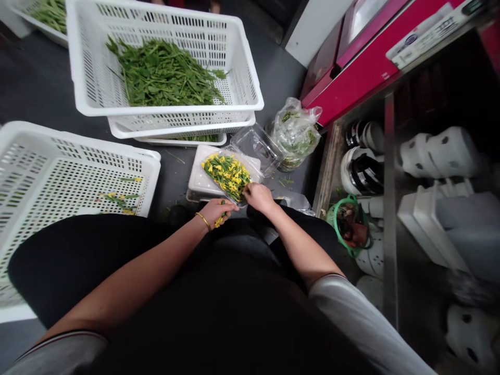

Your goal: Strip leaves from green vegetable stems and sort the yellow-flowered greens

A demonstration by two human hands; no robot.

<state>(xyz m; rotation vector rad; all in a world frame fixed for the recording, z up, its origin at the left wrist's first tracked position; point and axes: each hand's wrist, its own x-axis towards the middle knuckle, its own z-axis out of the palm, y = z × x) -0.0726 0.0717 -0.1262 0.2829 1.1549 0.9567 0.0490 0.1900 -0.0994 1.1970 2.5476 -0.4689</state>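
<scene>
A clear plastic clamshell box [236,201] lies tilted in front of me, with its transparent lid [260,148] folded open behind it. Yellow-flowered greens [228,174] fill the box. My left hand [219,211] is closed around a small bunch of the same greens, close to the near end of the box. At the near right corner, my right hand [258,197] has its fingers bent and pinched on the greens; the fingertips are partly hidden. Beneath the box is a pale, flat-topped container [198,179].
A large white basket [164,110] of leafy greens [164,73] stands ahead, stacked on other trays. Another white basket [78,140] at left holds a few flowered stems. A plastic bag [295,133] of greens sits right, beside shelves with a green colander [353,200].
</scene>
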